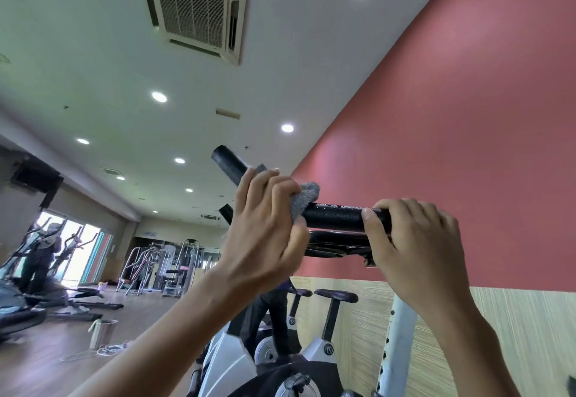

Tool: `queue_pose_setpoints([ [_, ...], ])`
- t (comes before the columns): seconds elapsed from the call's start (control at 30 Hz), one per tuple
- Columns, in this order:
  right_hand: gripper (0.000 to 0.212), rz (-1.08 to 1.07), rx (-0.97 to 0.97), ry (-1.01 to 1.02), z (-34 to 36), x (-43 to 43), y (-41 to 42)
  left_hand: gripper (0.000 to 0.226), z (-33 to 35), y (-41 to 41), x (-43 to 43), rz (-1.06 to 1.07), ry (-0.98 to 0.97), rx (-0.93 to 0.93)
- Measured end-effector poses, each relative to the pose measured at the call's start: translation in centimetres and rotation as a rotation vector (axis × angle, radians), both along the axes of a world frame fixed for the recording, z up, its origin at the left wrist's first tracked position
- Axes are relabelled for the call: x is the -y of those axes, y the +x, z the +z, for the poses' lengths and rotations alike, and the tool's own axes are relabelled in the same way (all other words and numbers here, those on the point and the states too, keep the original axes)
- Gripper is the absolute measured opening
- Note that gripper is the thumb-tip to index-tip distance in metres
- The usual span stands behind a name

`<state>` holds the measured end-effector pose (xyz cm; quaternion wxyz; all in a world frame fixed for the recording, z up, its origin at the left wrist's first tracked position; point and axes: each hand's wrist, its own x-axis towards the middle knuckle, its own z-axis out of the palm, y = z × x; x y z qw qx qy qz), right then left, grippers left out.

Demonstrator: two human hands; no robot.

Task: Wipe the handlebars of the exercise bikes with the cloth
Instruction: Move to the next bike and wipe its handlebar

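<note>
Gym room with a brown wood-plank floor [46,356], a matte red wall [452,116] above pale woven-look panelling [514,334], and a white ceiling holding a square grilled air-conditioning unit [193,10]. On the floor at left stands 1 shiny metal bucket [104,332] with something pale draped over its rim; its inside cannot be seen. A black padded tubular handlebar [336,215], beaded with droplets, crosses the middle. The left hand [265,231] grips a grey fuzzy cloth [307,195] wrapped round the handlebar near its bend. The right hand [414,240] curls round the bar's right part. Below, 2 white exercise bikes [324,350] with black saddles stand beside the wall.
</note>
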<state>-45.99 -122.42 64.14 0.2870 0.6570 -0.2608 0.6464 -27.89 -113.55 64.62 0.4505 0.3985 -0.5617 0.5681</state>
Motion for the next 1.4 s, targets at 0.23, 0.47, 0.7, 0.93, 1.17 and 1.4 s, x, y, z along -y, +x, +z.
queue_pose_setpoints([
  [0.23, 0.048, 0.015, 0.003, -0.009, 0.9, -0.1, -0.4, 0.045, 2.0, 3.0, -3.5, 0.256, 0.233, 0.137],
  [0.47, 0.043, 0.040, 0.074, -0.051, 0.2, 0.5, 0.2, 0.041, 0.0, -0.5, 0.0, 0.267, 0.042, 0.116],
  [0.7, 0.038, 0.045, 0.106, -0.092, 0.1, 0.7, 0.5, 0.050, -0.5, 1.1, 0.3, 0.279, -0.001, 0.062],
  [0.93, 0.061, 0.098, 0.020, 0.024, 0.3, -0.4, -0.4, 0.056, 0.0, -0.2, 0.8, 0.201, 0.063, 0.172],
  [1.17, 0.079, -0.006, 0.077, 0.090, 0.5, -1.6, 0.8, 0.068, 0.7, 1.9, -0.9, 0.266, 0.140, 0.157],
  [1.4, 0.057, -0.011, 0.077, -0.025, -0.1, -3.7, 2.4, 0.046, 2.1, 5.7, -3.0, 0.340, 0.083, 0.135],
])
